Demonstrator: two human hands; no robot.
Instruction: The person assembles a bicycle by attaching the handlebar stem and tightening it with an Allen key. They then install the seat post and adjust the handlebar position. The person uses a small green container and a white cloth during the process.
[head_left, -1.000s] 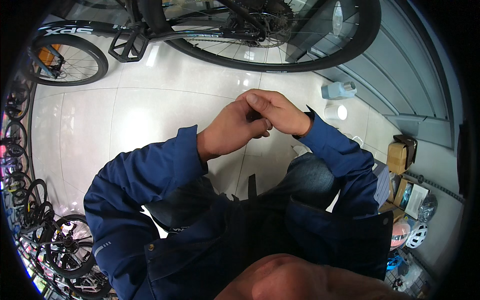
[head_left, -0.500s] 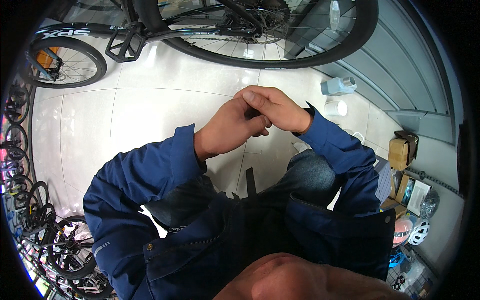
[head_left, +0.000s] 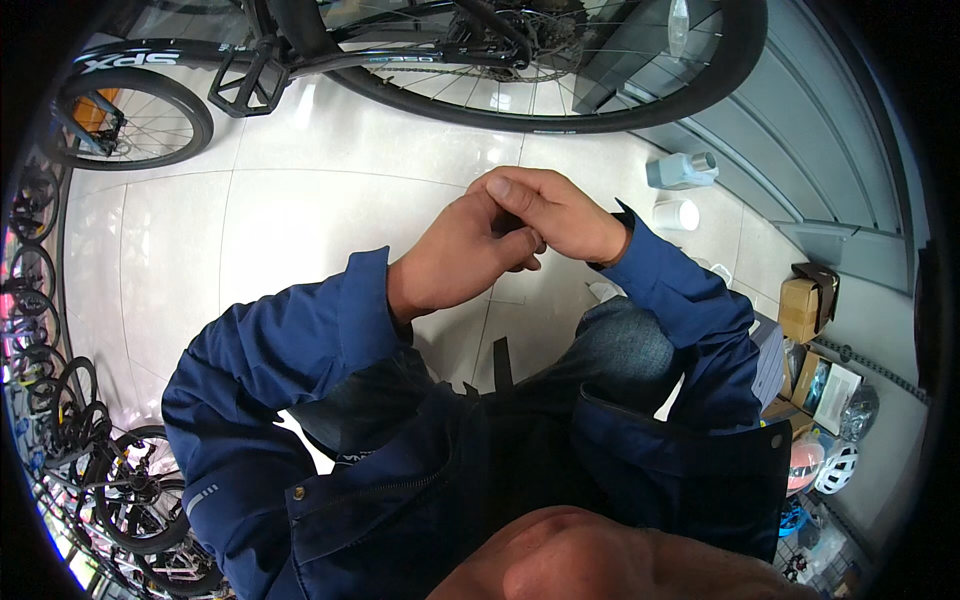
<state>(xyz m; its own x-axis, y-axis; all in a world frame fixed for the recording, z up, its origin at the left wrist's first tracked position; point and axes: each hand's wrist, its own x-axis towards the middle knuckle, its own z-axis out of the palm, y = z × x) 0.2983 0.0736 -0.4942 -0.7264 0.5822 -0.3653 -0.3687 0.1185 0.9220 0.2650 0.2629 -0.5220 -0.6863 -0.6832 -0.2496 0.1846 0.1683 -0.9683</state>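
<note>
My left hand (head_left: 450, 255) and my right hand (head_left: 568, 215) are clasped in front of my chest, above the tiled floor. The right thumb lies across the left fingers, and the left thumb points toward the right palm. Both hands are closed; most fingertips are tucked away, so whether anything small sits between them is hidden. Beyond them stands a black bicycle, its rear wheel (head_left: 600, 128) and flat pedal (head_left: 250, 80) nearest to my hands. Neither hand touches it.
A pale blue bottle (head_left: 680, 171) and a white cylindrical container (head_left: 676, 214) stand on the floor by grey panels (head_left: 800, 130). Cardboard boxes (head_left: 800, 308) and a white helmet (head_left: 838, 468) are at the right. A small bicycle wheel (head_left: 185, 120) and several bicycles (head_left: 140, 490) line the left.
Both hands stay clasped in the same pose. The bicycle, bottle and container appear shifted very slightly in the picture.
</note>
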